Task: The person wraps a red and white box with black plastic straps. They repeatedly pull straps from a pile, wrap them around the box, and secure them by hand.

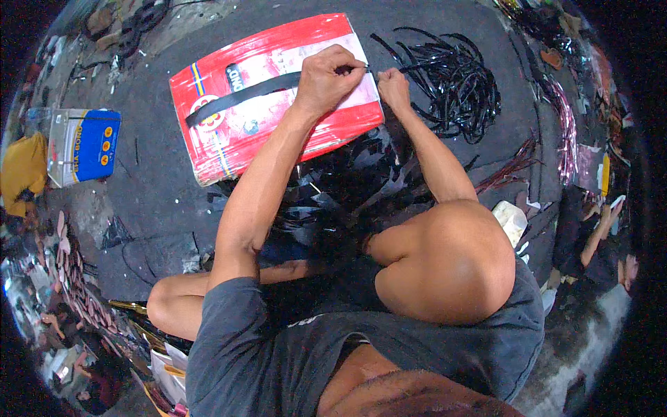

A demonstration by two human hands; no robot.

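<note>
A red and white panel (278,132), wrapped in shiny clear film, lies on the dark ground in front of me. Across it runs a flat black strip (260,88), from the left part of the panel to my left hand. My left hand (328,82) rests over the panel's right part, fingers pinched at the strip's near-right end. Just past the panel's right edge is my right hand (394,90), closed in a fist beside the left fingertips; what it grips is hidden. Right behind it sits a heap of glossy black strips (462,90).
Black scraps (333,187) lie between the panel and my legs. A blue and white container (87,147) and a yellow cloth-like item (24,167) stand at left. Pink strands (566,132) hang along the far right; another person's arm (602,233) shows there.
</note>
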